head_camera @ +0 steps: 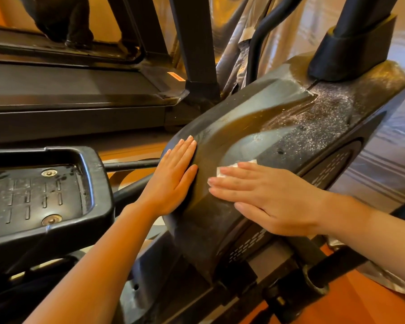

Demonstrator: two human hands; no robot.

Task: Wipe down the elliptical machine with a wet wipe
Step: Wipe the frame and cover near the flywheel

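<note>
Dusty grit still speckles the flywheel housing ahead; right hand presses the wet wipe flat-fingered, left hand braces flat-fingered.

Black treadmill runs across the upper left, w/ a small orange label near its front corner and a dark upright post rising just beside that corner. Silvery-grey crinkled sheeting hangs behind, top centre to right, and more of it lies across the floor at right. Orange floor shows bottom right.
</note>
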